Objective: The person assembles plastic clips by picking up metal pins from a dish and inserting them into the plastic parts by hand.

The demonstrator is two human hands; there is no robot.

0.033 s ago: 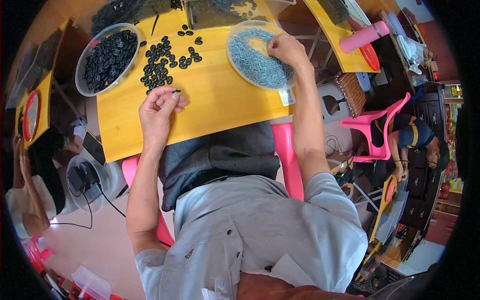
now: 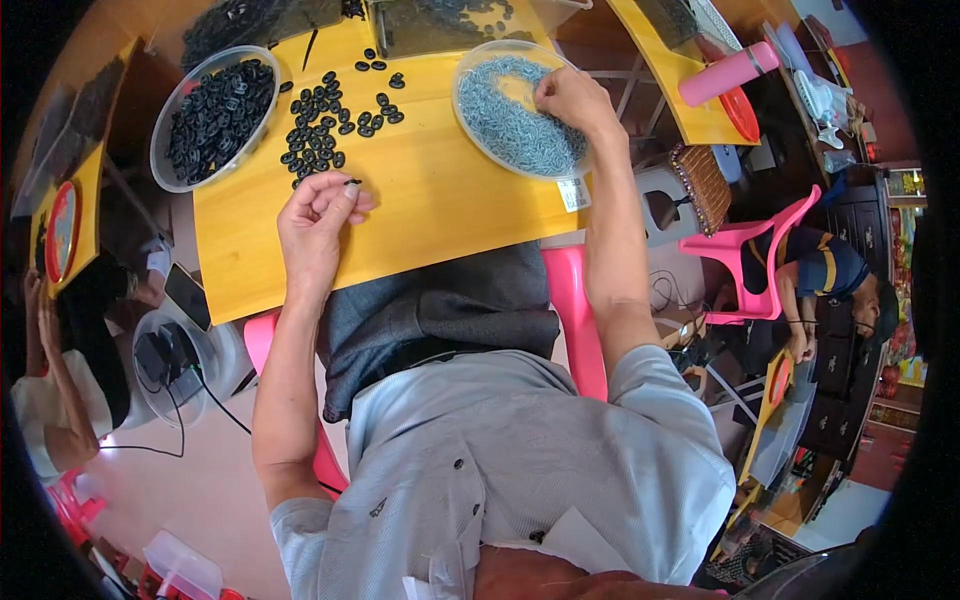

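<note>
Black part (image 2: pixel 352 183) pinched, seemingly, above bare tabletop (image 2: pixel 440 210).

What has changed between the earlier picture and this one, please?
Nothing has visibly changed. The left hand still pinches a small black part above the yellow table, and the right hand still rests in the bowl of blue-grey pieces. The bowl of black parts and the loose black pile lie as before.
</note>
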